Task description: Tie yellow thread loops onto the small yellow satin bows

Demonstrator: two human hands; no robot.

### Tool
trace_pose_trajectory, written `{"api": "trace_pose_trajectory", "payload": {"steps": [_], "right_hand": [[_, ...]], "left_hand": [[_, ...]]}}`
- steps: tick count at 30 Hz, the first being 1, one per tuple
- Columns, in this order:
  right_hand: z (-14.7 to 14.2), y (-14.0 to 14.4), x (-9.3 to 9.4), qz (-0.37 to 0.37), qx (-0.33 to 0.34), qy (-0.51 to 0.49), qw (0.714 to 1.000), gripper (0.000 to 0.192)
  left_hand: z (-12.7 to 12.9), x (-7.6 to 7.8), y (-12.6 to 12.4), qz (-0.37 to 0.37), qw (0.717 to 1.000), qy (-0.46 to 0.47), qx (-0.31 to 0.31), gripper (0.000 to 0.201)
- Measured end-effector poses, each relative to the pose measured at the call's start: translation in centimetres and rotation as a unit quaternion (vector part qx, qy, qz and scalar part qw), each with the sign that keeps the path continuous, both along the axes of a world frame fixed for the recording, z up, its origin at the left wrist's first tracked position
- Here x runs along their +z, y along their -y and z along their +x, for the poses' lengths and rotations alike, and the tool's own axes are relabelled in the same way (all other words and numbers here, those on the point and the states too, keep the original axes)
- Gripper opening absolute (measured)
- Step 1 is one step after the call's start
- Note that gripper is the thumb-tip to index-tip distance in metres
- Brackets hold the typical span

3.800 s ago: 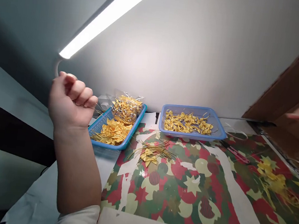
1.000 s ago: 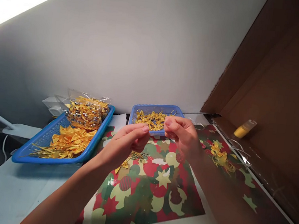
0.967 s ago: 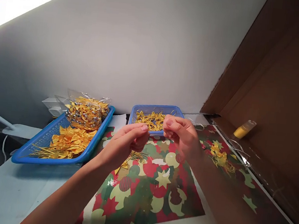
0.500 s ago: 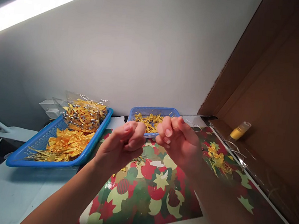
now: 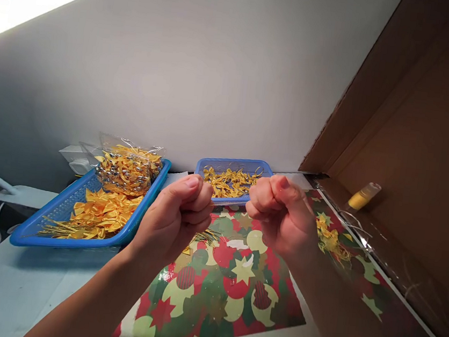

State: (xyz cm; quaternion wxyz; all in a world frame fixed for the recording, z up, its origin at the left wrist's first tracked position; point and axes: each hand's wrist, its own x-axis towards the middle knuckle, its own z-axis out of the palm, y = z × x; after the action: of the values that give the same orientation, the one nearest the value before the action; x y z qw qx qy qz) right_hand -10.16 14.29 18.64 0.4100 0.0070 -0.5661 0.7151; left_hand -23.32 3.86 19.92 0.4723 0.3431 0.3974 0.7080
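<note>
My left hand (image 5: 181, 209) is closed, thumb pressed over the curled fingers, above the patterned sheet (image 5: 229, 299). At the same height to its right, my right hand (image 5: 280, 212) is also closed in a fist with the thumb on top. A gap separates the two hands. Whatever they pinch is hidden or too thin to make out. Behind them stands a small blue basket (image 5: 235, 164) of yellow ribbon bows with thin loops. Below my left hand, a bunch of thin golden stems (image 5: 206, 237) lies partly covered.
At left, a larger blue basket (image 5: 132, 228) holds yellow ribbon bows (image 5: 106, 209) and a clear bag (image 5: 127, 171) of more. Yellow bows and threads (image 5: 332, 240) lie at right, near a yellow-filled tube (image 5: 364, 196). A cardboard panel (image 5: 411, 130) bounds the right side.
My hands have drawn apart, the right one moving right and the left one slightly left. The right fingers have curled tighter into a fist.
</note>
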Motion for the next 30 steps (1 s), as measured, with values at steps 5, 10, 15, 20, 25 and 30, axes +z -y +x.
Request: {"api": "trace_pose_trajectory", "payload": {"steps": [5,10,15,20,25,30], "right_hand": [[0.1,0.0,0.1,0.003,0.024,-0.038,0.999,0.053],[0.3,0.2,-0.1,0.01,0.018,-0.037,0.999,0.052],[0.5,-0.4,0.1,0.044,-0.021,-0.033,0.998,0.045],[1.3,-3.7,0.4,0.088,-0.188,0.015,0.978,0.032],[2.8,-7.3,-0.1,0.269,-0.338,0.291,0.854,0.024],[2.0,-4.7,-0.1,0.36,-0.397,0.249,0.807,0.036]], "left_hand": [[0.0,0.2,0.1,-0.001,1.0,-0.002,0.001,0.045],[0.1,0.6,0.4,0.011,1.0,-0.022,0.008,0.047],[-1.3,1.4,0.7,0.047,0.989,-0.076,0.118,0.041],[-4.9,2.2,1.4,0.045,0.989,-0.099,0.101,0.034],[-6.5,2.1,1.5,0.011,0.991,-0.117,0.056,0.035],[-5.5,0.9,0.3,-0.064,0.982,-0.178,0.002,0.038]]}}
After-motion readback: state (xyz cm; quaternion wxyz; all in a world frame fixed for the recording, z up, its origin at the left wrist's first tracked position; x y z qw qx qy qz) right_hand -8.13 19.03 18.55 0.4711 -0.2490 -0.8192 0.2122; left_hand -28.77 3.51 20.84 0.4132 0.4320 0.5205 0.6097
